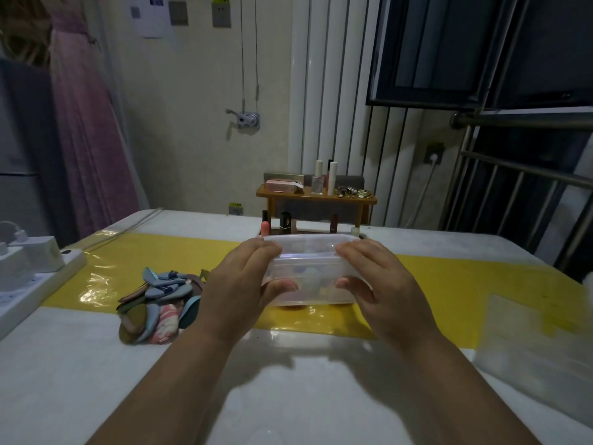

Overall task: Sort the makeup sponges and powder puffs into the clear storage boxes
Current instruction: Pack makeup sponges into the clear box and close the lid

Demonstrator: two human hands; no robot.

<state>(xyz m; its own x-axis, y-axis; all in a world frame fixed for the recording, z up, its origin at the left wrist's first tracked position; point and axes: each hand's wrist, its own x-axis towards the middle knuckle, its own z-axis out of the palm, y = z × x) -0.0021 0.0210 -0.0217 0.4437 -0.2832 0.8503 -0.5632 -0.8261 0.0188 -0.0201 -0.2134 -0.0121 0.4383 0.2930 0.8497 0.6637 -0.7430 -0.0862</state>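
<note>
Head view, from where I stand: both hands are clamped on a clear storage box at the middle of the white tabletop, over a glossy yellow mat. The left hand holds its left end and the right hand its right end, the fingers curled over the lid and the thumbs pressed on the near wall. I cannot tell if the box touches the mat. Pale shapes show blurred through the plastic. A heap of powder puffs, blue, olive and pink, lies just left of the left wrist. A white power strip sits at the left edge. Behind the box stands a small wooden shelf with bottles on top.
</note>
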